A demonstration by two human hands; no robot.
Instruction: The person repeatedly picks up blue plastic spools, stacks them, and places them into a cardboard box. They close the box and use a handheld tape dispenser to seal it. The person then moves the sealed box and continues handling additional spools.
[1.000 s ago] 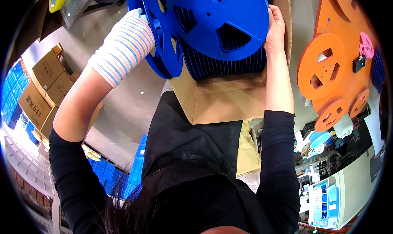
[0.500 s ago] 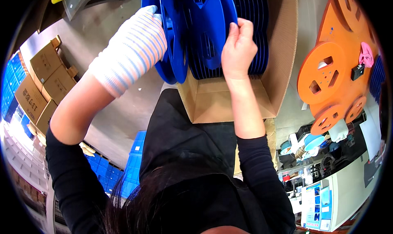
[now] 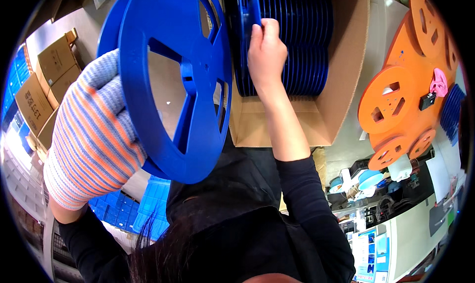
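My left hand (image 3: pixel 96 134), in a striped knit glove, grips the edge of a blue plastic reel (image 3: pixel 204 107) with cutouts. It holds the reel up at the left of an open cardboard box (image 3: pixel 349 50), and a second flange shows behind the front one. Over the box, the fingers of my bare right hand (image 3: pixel 267 58) pinch the rim of another blue disc (image 3: pixel 253 3), seen nearly edge-on. To its right, blue reel flanges (image 3: pixel 297 23) stand upright in close rows inside the box. The reel hides some of my gloved fingertips.
At right stands an orange board (image 3: pixel 410 110) with round slotted discs, a pink cloth (image 3: pixel 439 82) and a small black device (image 3: pixel 427 101). Cardboard cartons (image 3: pixel 37 97) are stacked at left. Blue bins (image 3: pixel 153 204) lie low on the left, and a cluttered bench (image 3: pixel 405 243) is at lower right.
My left hand has moved left and toward me, bringing a blue reel away from the box. My right hand has shifted slightly left, still pinching a disc's rim.
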